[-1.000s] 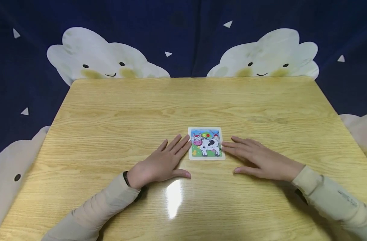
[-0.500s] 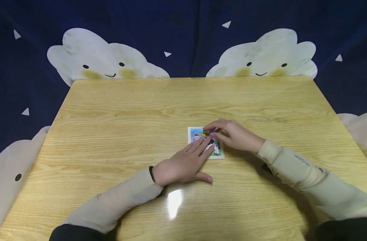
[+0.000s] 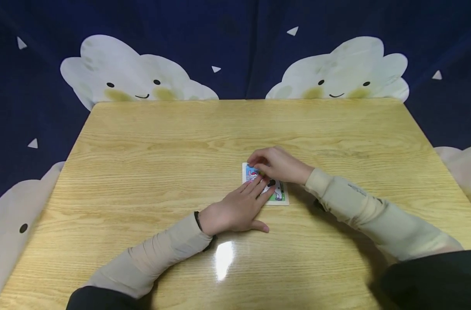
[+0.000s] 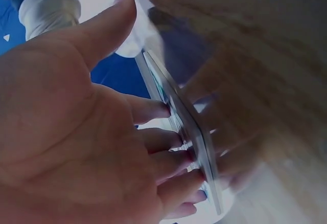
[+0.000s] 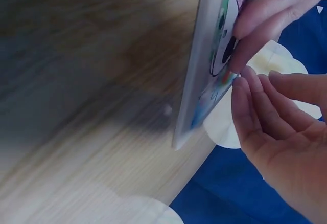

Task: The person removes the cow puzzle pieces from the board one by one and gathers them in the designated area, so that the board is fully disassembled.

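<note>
A small square picture board [image 3: 278, 198] with a white border and a cartoon cow lies flat on the wooden table. My left hand [image 3: 237, 212] rests on the middle of it with straight, slightly spread fingers. In the left wrist view, those fingertips meet the face of the board [image 4: 176, 104], and the thumb stands apart. My right hand [image 3: 281, 165] is over the board's upper part with bent fingers. Its fingertips are right at the picture, close to the left fingers, in the right wrist view. The right thumb [image 5: 296, 87] is near them, and nothing shows between. Much of the cow is covered.
The wooden table [image 3: 161, 142] stretches around the board on all sides. Behind its far edge hangs a dark blue cloth [image 3: 235, 38] printed with smiling clouds. A bright light reflection [image 3: 223, 260] shows on the near tabletop.
Both hands were flat at the board's two sides. The left slid right onto the picture; the right moved left and up over the top, its fingers bending. The board stayed in place.
</note>
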Motion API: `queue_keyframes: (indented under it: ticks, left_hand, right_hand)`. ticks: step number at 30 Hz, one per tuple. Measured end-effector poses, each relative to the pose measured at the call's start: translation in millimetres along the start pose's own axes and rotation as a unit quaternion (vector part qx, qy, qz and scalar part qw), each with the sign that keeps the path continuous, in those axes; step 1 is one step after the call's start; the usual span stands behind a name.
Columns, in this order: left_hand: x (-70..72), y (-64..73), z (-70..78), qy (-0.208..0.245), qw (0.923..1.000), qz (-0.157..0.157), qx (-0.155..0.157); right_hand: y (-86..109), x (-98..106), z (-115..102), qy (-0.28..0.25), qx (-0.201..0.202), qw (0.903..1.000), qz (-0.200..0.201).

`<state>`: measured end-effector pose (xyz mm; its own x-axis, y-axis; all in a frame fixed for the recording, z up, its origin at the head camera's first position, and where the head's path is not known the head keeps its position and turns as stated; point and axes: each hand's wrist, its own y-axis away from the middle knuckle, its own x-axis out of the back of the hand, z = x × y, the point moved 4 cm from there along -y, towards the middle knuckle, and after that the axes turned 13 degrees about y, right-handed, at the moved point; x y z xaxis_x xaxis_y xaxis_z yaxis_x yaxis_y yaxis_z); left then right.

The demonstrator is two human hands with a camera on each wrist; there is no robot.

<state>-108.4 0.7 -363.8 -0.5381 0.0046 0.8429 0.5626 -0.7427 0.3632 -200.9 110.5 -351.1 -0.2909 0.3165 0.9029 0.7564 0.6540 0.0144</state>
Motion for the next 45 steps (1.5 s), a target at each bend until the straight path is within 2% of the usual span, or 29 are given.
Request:
queue_keyframes:
  ticks: [6, 13, 27, 36, 41, 45]
  left_hand:
    - [0.2, -1.4, -1.0, -0.015, 0.9998, 0.009, 0.0]
    - [0.1, -2.0, -0.7, 0.002, 0.9999, 0.01, 0.003]
    - [-1.1, -1.4, 0.1, 0.005, 0.9999, 0.009, 0.006]
    - [-1.4, -0.2, 0.7, -0.013, 0.9998, 0.016, -0.003]
    - [-2.0, -0.8, 0.1, 0.002, 0.9999, 0.011, 0.004]
    - [-2.0, -0.8, 0.4, 0.009, 0.9999, 0.011, 0.006]
  right_hand:
    - [-9.7, 1.1, -1.4, 0.01, -0.005, 0.9999, -0.012]
    - [-14.1, 1.4, 5.5, -0.035, -0.021, 0.9989, -0.025]
    - [-12.0, 7.6, 2.0, -0.093, -0.003, 0.9957, 0.001]
    - [-9.7, -1.6, 3.5, -0.101, 0.007, 0.9943, -0.035]
    - [-6.2, 11.3, 7.5, -0.111, 0.009, 0.9937, -0.01]
    - [0.8, 21.9, 19.7, -0.095, -0.001, 0.9955, 0.001]
